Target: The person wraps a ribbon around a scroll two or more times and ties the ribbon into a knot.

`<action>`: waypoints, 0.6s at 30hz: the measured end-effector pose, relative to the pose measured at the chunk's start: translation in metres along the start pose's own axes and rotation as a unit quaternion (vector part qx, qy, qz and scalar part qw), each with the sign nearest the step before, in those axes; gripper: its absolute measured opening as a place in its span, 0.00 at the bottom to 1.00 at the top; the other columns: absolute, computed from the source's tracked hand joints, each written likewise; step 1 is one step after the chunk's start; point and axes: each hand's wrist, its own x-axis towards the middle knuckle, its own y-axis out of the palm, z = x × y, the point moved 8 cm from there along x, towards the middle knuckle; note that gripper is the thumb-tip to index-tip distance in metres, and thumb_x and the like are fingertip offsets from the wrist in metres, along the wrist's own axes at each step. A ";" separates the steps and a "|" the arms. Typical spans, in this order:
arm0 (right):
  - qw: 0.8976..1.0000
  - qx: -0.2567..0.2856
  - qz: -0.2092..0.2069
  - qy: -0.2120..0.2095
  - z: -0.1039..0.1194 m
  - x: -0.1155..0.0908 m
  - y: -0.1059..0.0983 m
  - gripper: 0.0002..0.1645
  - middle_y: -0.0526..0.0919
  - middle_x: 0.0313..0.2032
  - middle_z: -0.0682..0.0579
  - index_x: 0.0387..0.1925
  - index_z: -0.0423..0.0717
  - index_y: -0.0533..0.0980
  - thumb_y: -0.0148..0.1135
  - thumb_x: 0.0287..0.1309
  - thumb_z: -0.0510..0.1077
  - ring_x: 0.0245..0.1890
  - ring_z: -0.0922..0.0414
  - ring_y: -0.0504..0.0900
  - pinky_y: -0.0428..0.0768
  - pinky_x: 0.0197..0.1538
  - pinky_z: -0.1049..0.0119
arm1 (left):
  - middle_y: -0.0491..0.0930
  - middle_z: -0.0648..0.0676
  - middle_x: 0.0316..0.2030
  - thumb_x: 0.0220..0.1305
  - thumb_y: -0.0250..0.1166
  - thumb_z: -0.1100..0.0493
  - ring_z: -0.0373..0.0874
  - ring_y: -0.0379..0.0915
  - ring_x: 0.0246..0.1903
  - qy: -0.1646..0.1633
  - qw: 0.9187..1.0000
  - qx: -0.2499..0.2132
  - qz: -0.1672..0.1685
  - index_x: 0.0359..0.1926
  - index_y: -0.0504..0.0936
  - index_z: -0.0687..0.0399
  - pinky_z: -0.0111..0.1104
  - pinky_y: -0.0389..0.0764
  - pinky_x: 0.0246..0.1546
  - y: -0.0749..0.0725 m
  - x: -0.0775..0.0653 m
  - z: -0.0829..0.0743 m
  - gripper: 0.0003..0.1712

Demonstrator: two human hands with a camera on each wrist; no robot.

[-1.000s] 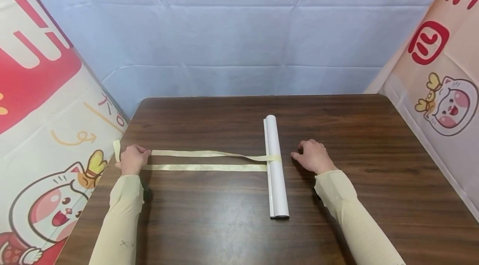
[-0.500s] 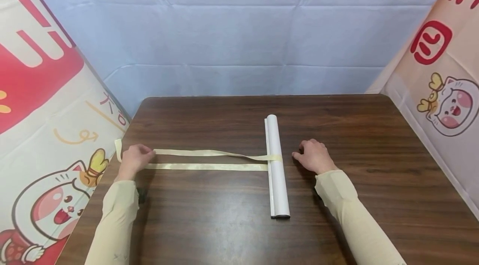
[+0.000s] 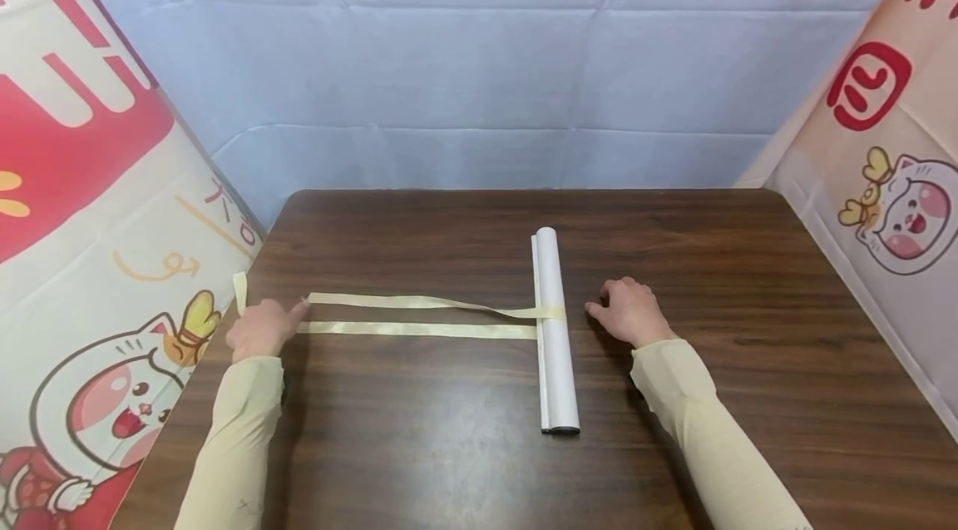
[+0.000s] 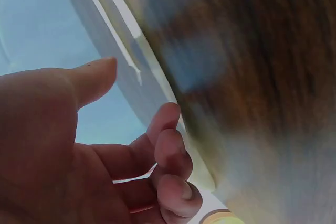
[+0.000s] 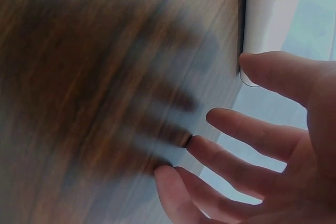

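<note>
In the head view, a rolled white sheet (image 3: 555, 364) with a dark-edged end lies lengthwise on the table. A pale yellow ribbon (image 3: 404, 329) wraps its middle and stretches left in two strands. The upper strand (image 3: 397, 300) ends by the thumb of my left hand (image 3: 260, 330); the lower runs under that hand, its tip showing beyond. The left wrist view shows thumb and loosely bent fingers (image 4: 170, 150) apart, nothing between them, with the ribbon (image 4: 157, 72) passing behind the fingertips. My right hand (image 3: 630, 312) rests relaxed on the table, right of the roll, holding nothing.
The brown wooden table (image 3: 449, 472) has its left edge close beside my left hand. A pale blue cloth (image 3: 479, 81) hangs behind it. Printed cartoon cloths stand at the left (image 3: 67, 330) and right (image 3: 898, 180).
My left fingers have let go of the upper strand and drawn back, leaving the thumb pointing toward its end. The roll and my right hand stay in place; the head view shifts slightly.
</note>
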 end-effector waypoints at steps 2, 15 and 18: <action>1.000 0.001 -0.001 0.001 -0.001 0.000 0.000 0.22 0.79 0.42 0.32 0.41 0.29 0.77 0.58 0.62 0.48 0.47 0.35 0.75 0.68 0.57 0.40 | 0.69 0.84 0.51 0.67 0.42 0.29 0.77 0.73 0.46 -0.003 1.000 0.001 0.003 0.57 0.69 0.80 0.57 0.76 0.35 0.002 0.001 0.000 0.51; 1.000 0.005 -0.001 0.005 -0.002 0.001 0.001 0.22 0.78 0.43 0.32 0.42 0.29 0.77 0.58 0.62 0.48 0.48 0.34 0.74 0.69 0.56 0.40 | 0.67 0.83 0.55 0.69 0.42 0.42 0.78 0.70 0.50 0.012 1.000 -0.011 0.016 0.57 0.68 0.80 0.60 0.76 0.41 0.005 0.000 -0.005 0.40; 1.000 0.007 -0.001 0.006 -0.002 0.001 0.001 0.23 0.78 0.43 0.31 0.43 0.29 0.77 0.57 0.62 0.48 0.48 0.33 0.74 0.69 0.56 0.39 | 0.66 0.83 0.55 0.68 0.41 0.43 0.79 0.68 0.51 0.018 1.000 -0.011 0.018 0.57 0.68 0.80 0.61 0.75 0.42 0.006 0.001 -0.007 0.39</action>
